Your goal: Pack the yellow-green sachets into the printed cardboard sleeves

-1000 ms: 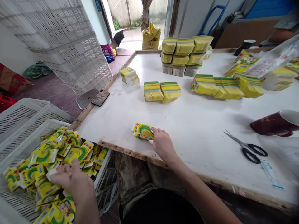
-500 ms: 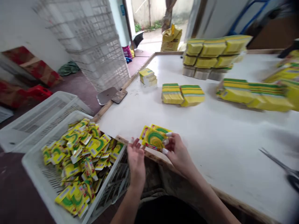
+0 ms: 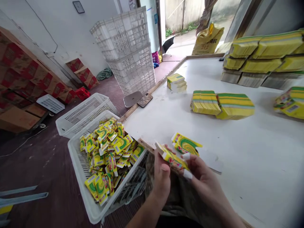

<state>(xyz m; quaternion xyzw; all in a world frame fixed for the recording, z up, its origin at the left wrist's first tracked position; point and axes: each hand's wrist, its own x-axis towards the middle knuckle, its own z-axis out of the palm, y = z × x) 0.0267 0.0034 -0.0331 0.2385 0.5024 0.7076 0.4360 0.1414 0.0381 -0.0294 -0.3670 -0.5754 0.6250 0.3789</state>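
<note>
**A:** What's in the crate?

**B:** The white crate (image 3: 74, 161) down at my left is heaped with yellow-green packs (image 3: 106, 148), all in a jumble. Behind it, touching, sits a second crate (image 3: 83, 109) with its mesh floor showing. Further back there's a stack of crates (image 3: 128, 53) by the wall.

**A:** And your hands?

**B:** Both are up in front of me, right at the near edge of the table (image 3: 237, 164). My left hand (image 3: 161, 177) grips a carton (image 3: 172, 157), thumb pressed on its face and the rest curled behind. My right hand (image 3: 204, 182) meets it from the other side, white-tipped fingers (image 3: 187, 174) clamped on the lower end. The carton is tilted, its far end up and to the left, clear of the tabletop.

**A:** Anything on the table?

**B:** Another carton (image 3: 187, 144) lies flat just beyond my fingertips. Further out, two banded stacks (image 3: 222, 104) sit side by side and touching. A small stack (image 3: 177, 83) and two phones (image 3: 140, 99) are on the left edge.
</note>
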